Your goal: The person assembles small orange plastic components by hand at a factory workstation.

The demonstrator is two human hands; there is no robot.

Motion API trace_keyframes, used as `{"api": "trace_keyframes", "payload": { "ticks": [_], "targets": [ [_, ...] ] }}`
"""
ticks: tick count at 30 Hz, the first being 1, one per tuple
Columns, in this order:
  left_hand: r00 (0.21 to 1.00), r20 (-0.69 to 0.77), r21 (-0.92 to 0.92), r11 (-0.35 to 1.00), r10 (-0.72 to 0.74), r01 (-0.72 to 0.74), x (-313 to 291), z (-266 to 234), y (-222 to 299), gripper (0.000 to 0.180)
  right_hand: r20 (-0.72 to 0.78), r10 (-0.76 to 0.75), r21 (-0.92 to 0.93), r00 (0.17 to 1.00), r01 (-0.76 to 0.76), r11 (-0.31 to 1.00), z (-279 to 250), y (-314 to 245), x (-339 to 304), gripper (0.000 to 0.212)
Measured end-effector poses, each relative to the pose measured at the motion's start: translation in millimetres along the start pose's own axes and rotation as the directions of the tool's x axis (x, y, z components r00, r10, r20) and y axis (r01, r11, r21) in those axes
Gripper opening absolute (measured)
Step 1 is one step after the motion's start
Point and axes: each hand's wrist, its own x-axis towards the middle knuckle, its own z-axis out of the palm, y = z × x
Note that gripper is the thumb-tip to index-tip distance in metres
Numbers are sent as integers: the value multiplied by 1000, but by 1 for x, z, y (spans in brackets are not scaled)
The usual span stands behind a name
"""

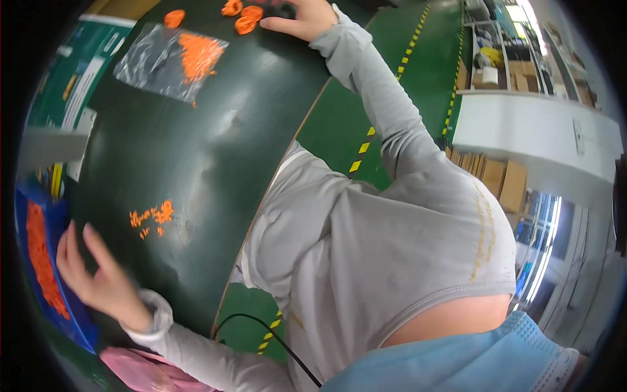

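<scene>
My left hand [98,274] hovers at the lower left with its fingers apart and holds nothing I can see. It is beside a blue bin [81,323] of orange pieces, and its fingers are slightly blurred. Small loose orange bits [160,214] lie on the dark table just beyond its fingertips. At the top edge, my right hand [305,21] has its thumb stretched out next to orange coiled, ring-like pieces [246,21]. The frame edge cuts off part of its fingers. A clear plastic bag [147,62] with small orange bits inside lies on the table.
The dark green table [222,157] has its edge along my lap. A pink cloth-like item [147,369] is below my left wrist. A black cable [274,333] runs near my left forearm. Shelves with boxes [516,68] stand across a green floor with yellow-black tape.
</scene>
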Motion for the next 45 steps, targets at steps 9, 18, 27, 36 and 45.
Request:
{"api": "trace_keyframes", "payload": {
  "ticks": [9, 18, 27, 36, 45],
  "targets": [
    [999, -24, -81, 996, 44, -46, -12, -2, 53, 19, 47, 175, 41, 983, -177, 983, -1, 38, -13, 35],
    [931, -161, 69, 937, -327, 341, -68, -120, 94, 29, 65, 218, -34, 974, -216, 976, -2, 29, -16, 35],
    [524, -374, 539, 281, -765, 794, -220, -262, -58, 43, 50, 204, -13, 978, -203, 979, 2, 18, -7, 34],
    [549, -297, 586, 305, -781, 751, -207, -239, -42, 42, 51, 154, -46, 987, -152, 987, 1, 26, -10, 34],
    [895, -115, -436, 831, -431, 344, -35, -99, 89, 26, -227, 43, 193, 973, 2, 981, -2, -64, 33, 28]
  ]
}}
